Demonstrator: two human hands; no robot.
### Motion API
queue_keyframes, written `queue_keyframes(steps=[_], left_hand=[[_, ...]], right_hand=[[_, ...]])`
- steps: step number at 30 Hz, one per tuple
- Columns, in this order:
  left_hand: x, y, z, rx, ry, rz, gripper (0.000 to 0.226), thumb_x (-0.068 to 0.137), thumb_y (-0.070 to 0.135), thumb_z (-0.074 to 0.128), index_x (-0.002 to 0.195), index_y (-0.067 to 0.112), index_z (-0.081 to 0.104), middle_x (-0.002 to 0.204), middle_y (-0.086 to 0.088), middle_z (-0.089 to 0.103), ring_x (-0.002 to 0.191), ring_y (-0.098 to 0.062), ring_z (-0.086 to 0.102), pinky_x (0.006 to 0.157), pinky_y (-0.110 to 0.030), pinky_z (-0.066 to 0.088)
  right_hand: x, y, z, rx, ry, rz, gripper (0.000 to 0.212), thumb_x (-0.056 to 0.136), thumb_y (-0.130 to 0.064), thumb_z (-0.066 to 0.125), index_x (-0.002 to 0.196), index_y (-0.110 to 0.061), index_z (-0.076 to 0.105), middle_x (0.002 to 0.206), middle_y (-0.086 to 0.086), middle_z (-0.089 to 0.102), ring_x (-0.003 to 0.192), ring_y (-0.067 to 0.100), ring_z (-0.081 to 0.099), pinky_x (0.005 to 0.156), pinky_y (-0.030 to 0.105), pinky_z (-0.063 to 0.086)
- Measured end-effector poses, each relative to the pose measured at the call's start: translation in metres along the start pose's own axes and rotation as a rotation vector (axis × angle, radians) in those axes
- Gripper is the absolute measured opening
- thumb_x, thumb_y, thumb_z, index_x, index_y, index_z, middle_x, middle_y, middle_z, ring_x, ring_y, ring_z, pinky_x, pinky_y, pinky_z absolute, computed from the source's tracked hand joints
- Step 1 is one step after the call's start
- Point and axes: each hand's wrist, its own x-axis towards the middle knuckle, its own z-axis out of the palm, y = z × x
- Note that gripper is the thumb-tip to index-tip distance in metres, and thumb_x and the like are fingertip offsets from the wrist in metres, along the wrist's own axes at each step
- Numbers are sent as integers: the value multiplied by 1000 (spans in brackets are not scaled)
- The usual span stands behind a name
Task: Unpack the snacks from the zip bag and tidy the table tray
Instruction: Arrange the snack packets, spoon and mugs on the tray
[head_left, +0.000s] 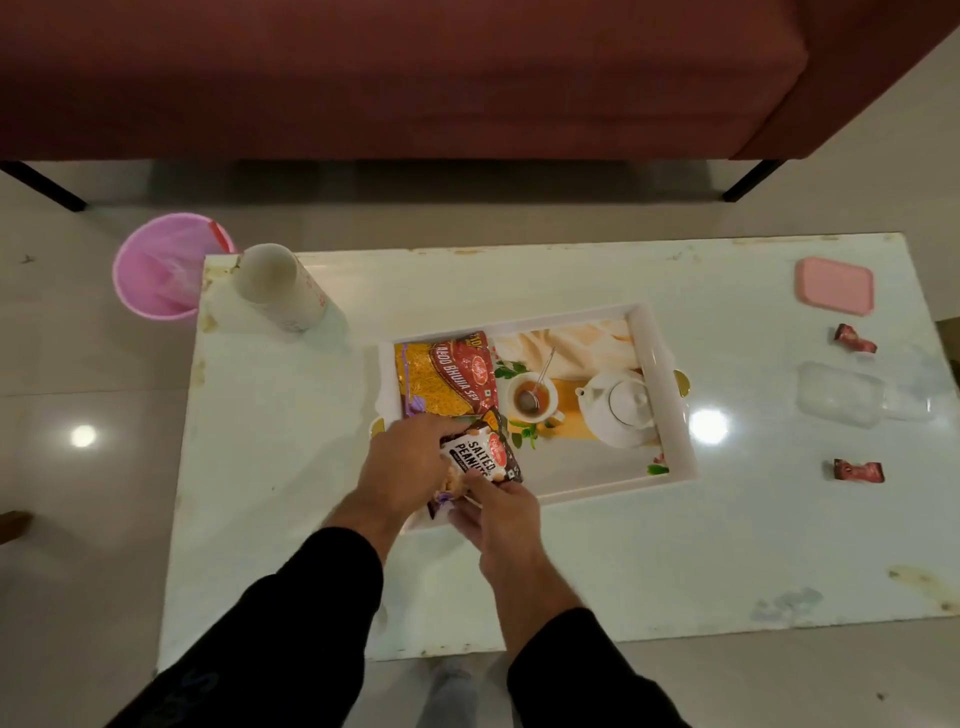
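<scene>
Right hand (501, 517), left hand (402, 467) (both gripping), peanut packet (480, 454)

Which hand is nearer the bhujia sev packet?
Left. The left hand lies just below the bhujia sev packet; the right hand sits lower, under the salted peanuts packet.

White table (623, 561) with tray (655, 358), bottle (283, 291), pink lid (834, 286), two candies (856, 339).
</scene>
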Motion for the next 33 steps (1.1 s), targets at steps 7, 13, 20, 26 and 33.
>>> queue_keyframes(steps=[7,13,20,26,33], left_hand=[[17,-5,-4,143,-151,124,47,80,3,57,122,23,67,120,-5,68,107,-26,63,89,-37,53],[21,-7,2,95,-109,138,43,85,4,53,122,21,66,120,-5,66,106,-24,62,89,-38,52],[14,-12,1,134,-54,163,46,84,4,57,127,21,63,125,-3,65,112,-24,60,93,-38,50],[-4,-17,-8,114,96,175,46,90,5,49,128,27,62,127,0,64,112,-23,55,92,-37,48],[-37,-20,-23,-18,163,55,40,94,10,51,129,25,62,130,1,62,118,-19,54,98,-31,43]], right_hand=[[9,29,19,191,15,126,23,95,-14,60,112,1,63,94,16,72,78,23,71,64,32,58],[19,33,19,223,47,57,21,96,-15,59,109,2,62,104,22,71,88,28,71,79,39,59],[14,28,19,168,69,69,15,94,-15,63,96,0,63,95,20,72,81,25,71,73,35,59],[2,18,10,53,78,68,15,92,-13,65,98,2,65,96,23,70,82,30,69,69,35,60],[-22,1,-4,-303,167,-140,13,92,-14,66,88,-2,63,70,10,60,68,23,62,70,39,59]])
